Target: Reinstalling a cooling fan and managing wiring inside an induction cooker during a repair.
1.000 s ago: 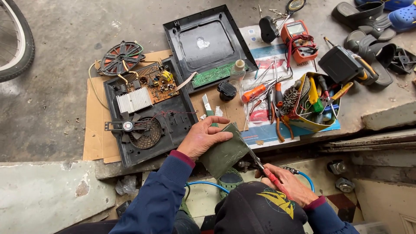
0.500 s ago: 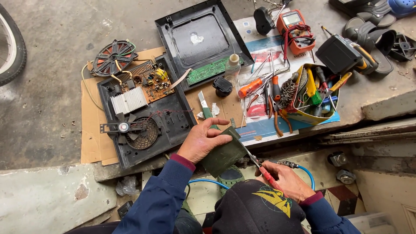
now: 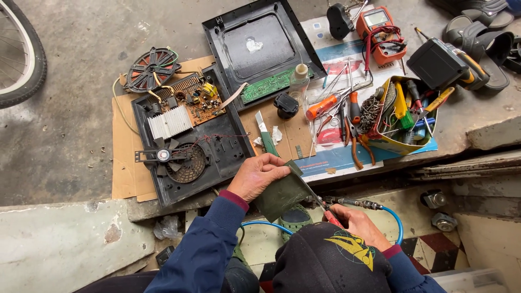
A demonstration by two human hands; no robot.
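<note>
My left hand [image 3: 259, 174] grips a dark green pad [image 3: 283, 194] by its upper edge, low in the middle of the view. My right hand [image 3: 362, 224] holds a slim red-handled tool [image 3: 321, 205] whose metal tip lies against the pad's right edge. A dark cap [image 3: 331, 260] at the bottom hides part of my right hand. Just above my left hand lies an opened black appliance base [image 3: 217, 145] with a fan [image 3: 182, 158], a heat sink [image 3: 170, 122] and a circuit board [image 3: 199, 97].
A black top cover [image 3: 259, 40] with a green board [image 3: 267, 86], a copper coil [image 3: 152, 68], an orange multimeter [image 3: 377, 28], loose pliers and screwdrivers [image 3: 347, 116], a yellow tool box [image 3: 401, 114], a blue hose [image 3: 399, 225], sandals [image 3: 477, 30], a bicycle wheel [image 3: 24, 65].
The view has shifted slightly, so the parts sit higher and nearer. Both hands stay on the green pad and the tool with little visible motion.
</note>
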